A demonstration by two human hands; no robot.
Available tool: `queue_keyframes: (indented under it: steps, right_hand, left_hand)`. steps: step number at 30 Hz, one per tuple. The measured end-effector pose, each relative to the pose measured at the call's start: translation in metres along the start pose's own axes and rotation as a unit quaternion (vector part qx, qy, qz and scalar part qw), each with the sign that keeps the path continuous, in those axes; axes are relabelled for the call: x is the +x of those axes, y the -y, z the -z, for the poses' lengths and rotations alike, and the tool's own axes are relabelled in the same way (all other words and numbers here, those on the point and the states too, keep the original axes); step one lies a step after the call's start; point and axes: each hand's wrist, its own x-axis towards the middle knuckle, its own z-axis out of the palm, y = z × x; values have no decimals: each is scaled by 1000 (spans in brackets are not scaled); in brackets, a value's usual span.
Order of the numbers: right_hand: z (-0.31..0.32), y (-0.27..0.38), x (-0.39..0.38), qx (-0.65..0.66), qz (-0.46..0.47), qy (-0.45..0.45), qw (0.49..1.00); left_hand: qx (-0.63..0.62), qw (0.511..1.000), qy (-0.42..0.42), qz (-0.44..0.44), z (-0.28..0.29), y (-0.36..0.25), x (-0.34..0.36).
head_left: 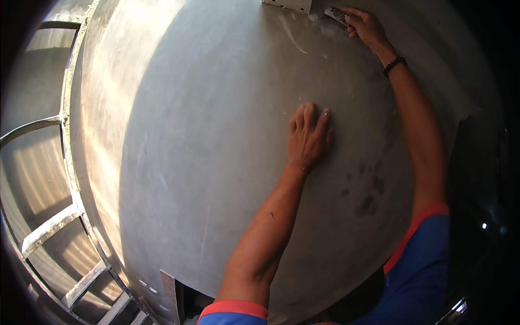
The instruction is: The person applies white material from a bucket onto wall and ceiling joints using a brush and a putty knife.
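A scraper (337, 14) is gripped in the right hand (365, 26) at the top of the frame, blade against the grey wall (206, 135) just under a white block (290, 5). The left hand (309, 135) is laid flat mid-frame, fingers open, holding nothing. Best done with the blade kept shallow and the push steadied off that braced palm. Counted: one scraper, one block, two hands, one ladder (54, 227) at lower left.

A small flat grey-bladed scraping tool (337, 14) is pressed against the smooth grey plastered wall (216, 135), near its top edge, beside a white box.
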Motion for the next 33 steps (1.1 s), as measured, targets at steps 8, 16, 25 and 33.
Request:
queue_keyframes:
  steps: [8, 16, 25, 33]
  right_hand:
    - [-3, 61, -33, -207, 207, -160, 943]
    - [-25, 63, -11, -221, 184, -161, 944]
    - [-40, 67, -9, -262, 174, -158, 936]
    - [-31, 86, -36, -331, 131, -142, 924]
  left_hand:
    - [4, 1000, 0, 9, 5, 2, 2]
    - [1, 1000, 3, 9, 7, 2, 2]
    - [-13, 1000, 1, 5, 11, 2, 2]
    - [-4, 1000, -11, -1, 9, 3, 2]
